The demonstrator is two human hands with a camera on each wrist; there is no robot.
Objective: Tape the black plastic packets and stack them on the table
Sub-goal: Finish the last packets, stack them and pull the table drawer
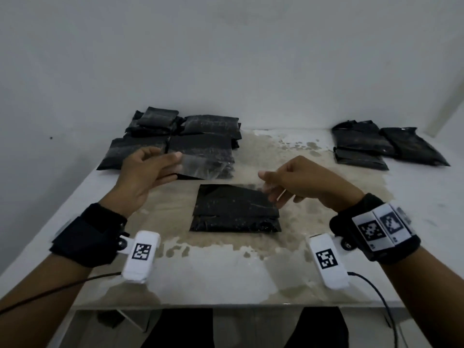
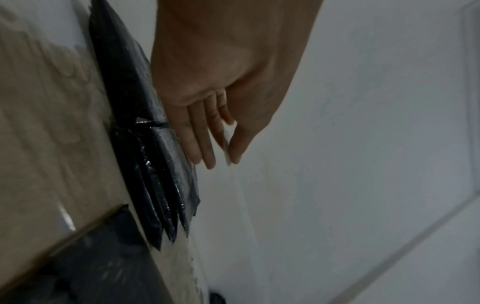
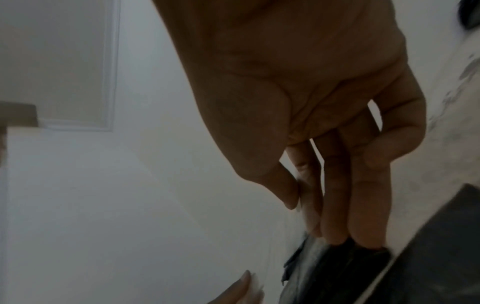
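One black plastic packet (image 1: 234, 209) lies flat in the middle of the table (image 1: 226, 277). Above it a strip of clear tape (image 1: 213, 169) stretches between my two hands. My left hand (image 1: 173, 159) pinches the tape's left end between thumb and fingers; the wrist view shows the pinch of the left hand (image 2: 230, 144) on the tape's pale edge (image 2: 227, 139). My right hand (image 1: 266, 187) pinches the other end over the packet's right corner, with the thumb of this right hand (image 3: 298, 195) against the forefinger. The packet (image 3: 428, 257) lies just below those fingers.
A pile of several black packets (image 1: 200, 136) sits at the table's back left, right behind my left hand, and shows as stacked packets (image 2: 155, 174) in the left wrist view. More packets (image 1: 364, 144) lie at the back right. A white wall stands close behind.
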